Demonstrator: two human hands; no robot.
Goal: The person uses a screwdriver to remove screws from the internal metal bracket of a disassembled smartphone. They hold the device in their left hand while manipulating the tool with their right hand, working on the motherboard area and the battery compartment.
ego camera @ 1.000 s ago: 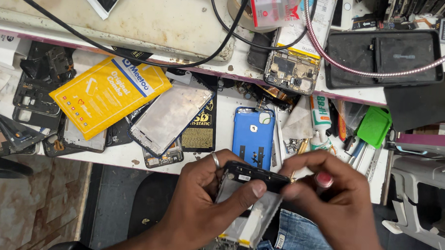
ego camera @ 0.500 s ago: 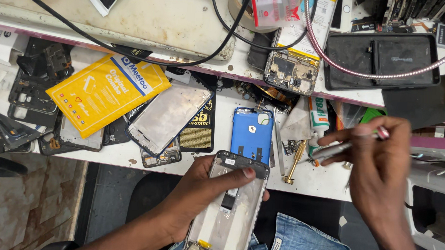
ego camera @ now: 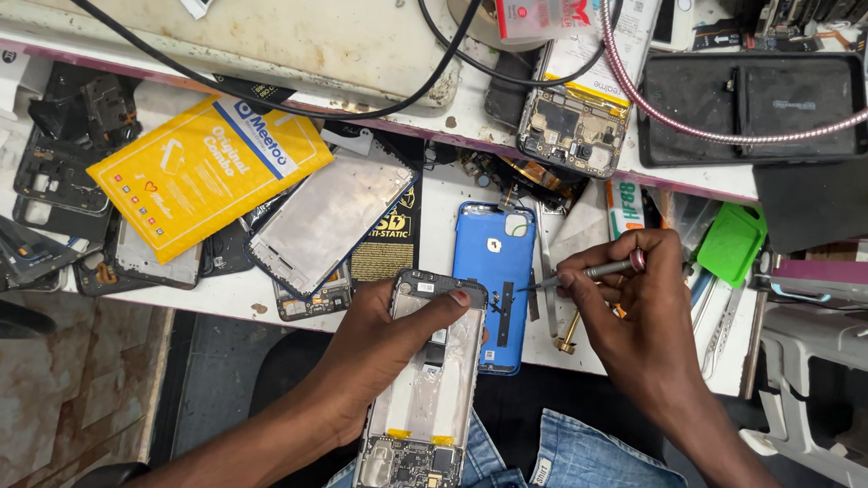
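1. The opened grey smartphone frame with exposed circuit board at its lower end (ego camera: 426, 390) sits over the person's lap, its top edge reaching the front edge of the desk (ego camera: 256, 295).
2. The left hand (ego camera: 385, 354) grips this frame from its left side, thumb lying across the top.
3. The right hand (ego camera: 646, 307) is closed around slim metal tweezers (ego camera: 581, 274), whose tip points left and reaches the right edge of the blue plastic phone back cover (ego camera: 494, 276) lying flat on the desk just beside the frame.
4. Left of the cover lies a silver metal phone mid-frame (ego camera: 328, 220), tilted, partly over a black anti-static pouch (ego camera: 387, 240).
5. Further left is a yellow rectangular packet (ego camera: 203, 170).
6. A green plastic tool (ego camera: 732, 242) lies right of the right hand.
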